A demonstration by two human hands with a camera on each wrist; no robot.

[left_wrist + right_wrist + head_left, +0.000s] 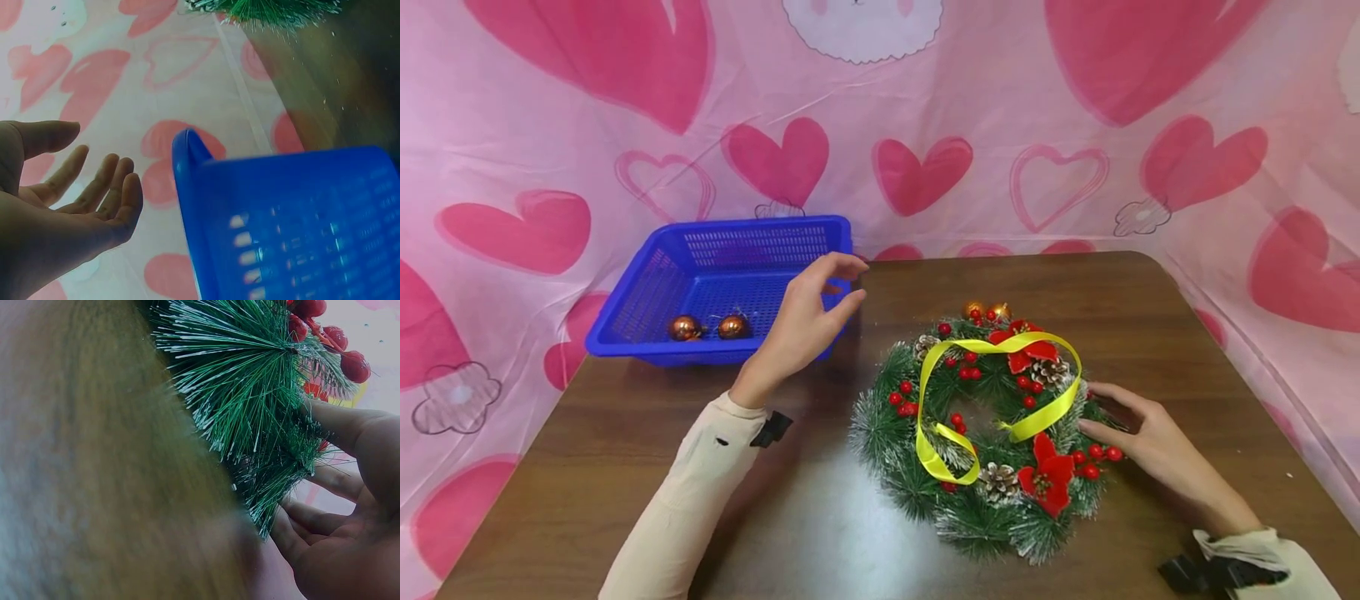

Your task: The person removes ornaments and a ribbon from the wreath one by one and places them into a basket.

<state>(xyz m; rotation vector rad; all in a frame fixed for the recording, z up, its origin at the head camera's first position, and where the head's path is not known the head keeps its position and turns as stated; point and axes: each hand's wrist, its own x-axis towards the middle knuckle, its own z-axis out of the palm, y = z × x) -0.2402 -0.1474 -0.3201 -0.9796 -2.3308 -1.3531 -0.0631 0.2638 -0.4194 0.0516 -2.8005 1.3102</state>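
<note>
A green wreath (910, 475) with frosted tips, red berries, red flowers and pinecones lies on the table. A loose yellow ribbon (1052, 408) curls across its top. My right hand (1157, 442) is at the wreath's right edge, thumb and fingers spread and fairly straight; in the right wrist view the fingertips touch the needles (244, 394) and are partly hidden by them. My left hand (805, 321) hovers by the right side of a blue basket (647, 292), fingers loosely bent, nothing held. Two shiny copper-coloured baubles (733, 326) lie in the basket.
Two gold baubles (999, 312) are at the wreath's far edge. The brown wooden table (820, 500) has rounded far corners. Behind it hangs a pink cloth (992, 100) printed with hearts. A black strap (1213, 575) is round the right wrist.
</note>
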